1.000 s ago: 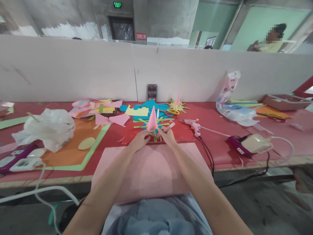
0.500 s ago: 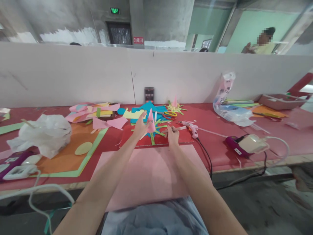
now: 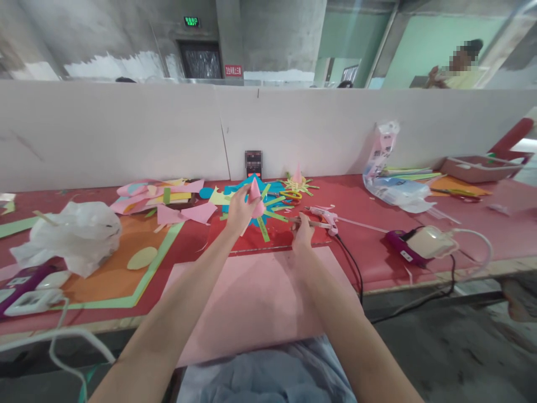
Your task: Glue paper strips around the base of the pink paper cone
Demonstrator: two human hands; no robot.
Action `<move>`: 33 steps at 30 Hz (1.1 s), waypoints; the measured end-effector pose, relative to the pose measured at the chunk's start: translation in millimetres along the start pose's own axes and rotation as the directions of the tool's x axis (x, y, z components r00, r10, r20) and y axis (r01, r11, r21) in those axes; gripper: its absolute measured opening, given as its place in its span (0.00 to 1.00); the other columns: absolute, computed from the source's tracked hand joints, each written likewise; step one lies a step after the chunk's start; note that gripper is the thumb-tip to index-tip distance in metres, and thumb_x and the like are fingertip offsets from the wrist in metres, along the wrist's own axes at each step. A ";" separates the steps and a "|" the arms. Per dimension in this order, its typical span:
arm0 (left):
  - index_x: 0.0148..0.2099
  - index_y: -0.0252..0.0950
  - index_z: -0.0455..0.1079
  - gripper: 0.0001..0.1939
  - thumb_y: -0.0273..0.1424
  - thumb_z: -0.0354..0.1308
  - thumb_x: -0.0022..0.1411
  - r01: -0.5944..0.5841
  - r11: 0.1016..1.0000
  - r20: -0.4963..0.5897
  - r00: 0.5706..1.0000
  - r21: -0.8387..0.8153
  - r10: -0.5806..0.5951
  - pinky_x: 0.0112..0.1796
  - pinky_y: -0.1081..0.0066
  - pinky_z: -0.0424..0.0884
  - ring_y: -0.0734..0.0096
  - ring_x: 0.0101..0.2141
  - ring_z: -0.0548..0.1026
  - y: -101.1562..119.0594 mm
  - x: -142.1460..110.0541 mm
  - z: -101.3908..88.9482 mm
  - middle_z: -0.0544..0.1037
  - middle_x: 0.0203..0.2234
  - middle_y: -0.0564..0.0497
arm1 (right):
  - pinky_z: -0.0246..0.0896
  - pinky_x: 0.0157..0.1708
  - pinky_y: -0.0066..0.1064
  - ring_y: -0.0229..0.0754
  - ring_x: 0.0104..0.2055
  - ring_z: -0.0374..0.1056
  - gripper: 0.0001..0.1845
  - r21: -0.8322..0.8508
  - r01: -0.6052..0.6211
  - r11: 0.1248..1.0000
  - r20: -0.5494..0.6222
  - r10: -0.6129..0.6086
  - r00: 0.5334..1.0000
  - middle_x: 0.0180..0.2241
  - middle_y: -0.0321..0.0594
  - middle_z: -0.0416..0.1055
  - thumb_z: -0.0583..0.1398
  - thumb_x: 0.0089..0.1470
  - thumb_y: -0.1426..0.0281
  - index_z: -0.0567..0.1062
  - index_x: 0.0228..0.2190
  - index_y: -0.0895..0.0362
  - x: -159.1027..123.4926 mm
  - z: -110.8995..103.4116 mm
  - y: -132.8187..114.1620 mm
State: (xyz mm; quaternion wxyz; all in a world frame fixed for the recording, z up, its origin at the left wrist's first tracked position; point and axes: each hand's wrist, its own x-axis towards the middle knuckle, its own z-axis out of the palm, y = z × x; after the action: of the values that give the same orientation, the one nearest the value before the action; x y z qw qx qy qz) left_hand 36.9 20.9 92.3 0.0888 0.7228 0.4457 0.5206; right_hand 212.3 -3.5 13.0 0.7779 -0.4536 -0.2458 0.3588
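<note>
My left hand point(image 3: 242, 211) is closed around a pink paper cone point(image 3: 257, 205), tilted, with green paper strips point(image 3: 263, 228) radiating from its base. Behind and below it lie blue paper pieces point(image 3: 235, 187). My right hand point(image 3: 302, 230) grips a slim brownish stick-like tool point(image 3: 319, 224) whose exact kind I cannot make out. Just right of that hand, a pink glue gun point(image 3: 331, 219) rests on the table. A second pink cone point(image 3: 297, 176) stands on a base of yellow-green strips further back. Yellow-handled scissors point(image 3: 292, 195) lie between the two cones.
Pink sheet point(image 3: 247, 302) spans the near table edge. Crumpled white plastic point(image 3: 71, 232) and an orange sheet point(image 3: 104, 268) lie left. Rightward are a purple power strip point(image 3: 400, 252) with cables, a plastic package point(image 3: 384, 151) and a pink tray point(image 3: 478, 170). A white partition point(image 3: 168, 129) stands behind.
My left hand has tipped the upright cone, and its green strips now fan out to the right. The right hand has shifted slightly right with its tool, nearer the glue gun.
</note>
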 end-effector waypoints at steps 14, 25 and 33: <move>0.41 0.36 0.72 0.11 0.34 0.50 0.64 0.042 0.999 0.024 0.999 0.003 -0.042 0.44 0.67 0.70 0.67 0.40 0.74 -40.8 -70.6 -11.4 0.75 0.38 0.47 | 0.52 0.14 0.26 0.33 0.12 0.57 0.21 -0.159 -0.073 0.985 0.358 0.126 0.925 0.11 0.35 0.64 0.57 0.49 0.52 0.70 0.20 0.57 -16.4 8.6 -4.1; 0.35 0.37 0.74 0.10 0.31 0.51 0.63 -0.062 0.998 0.352 0.934 0.008 0.055 0.40 0.68 0.69 0.68 0.36 0.74 -40.9 -74.0 5.4 0.77 0.33 0.49 | 0.48 0.12 0.25 0.33 0.11 0.59 0.23 -0.411 0.064 0.909 0.620 0.228 0.751 0.13 0.38 0.69 0.61 0.45 0.51 0.71 0.17 0.58 -16.0 1.9 1.9; 0.35 0.38 0.75 0.07 0.34 0.57 0.58 -0.037 0.997 0.467 0.884 0.070 0.000 0.46 0.64 0.67 0.65 0.39 0.73 -38.0 -76.7 9.9 0.76 0.34 0.49 | 0.48 0.13 0.25 0.34 0.12 0.59 0.21 -0.353 0.102 0.930 0.538 0.113 0.835 0.12 0.36 0.67 0.59 0.48 0.53 0.70 0.17 0.57 -23.7 -5.3 -4.4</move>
State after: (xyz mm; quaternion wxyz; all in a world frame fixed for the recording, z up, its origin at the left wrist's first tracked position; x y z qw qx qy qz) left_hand 19.5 -10.0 13.8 0.1604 0.8337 0.4243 0.3149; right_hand 202.8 -26.2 13.0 0.5745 -0.4695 -0.5199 0.4233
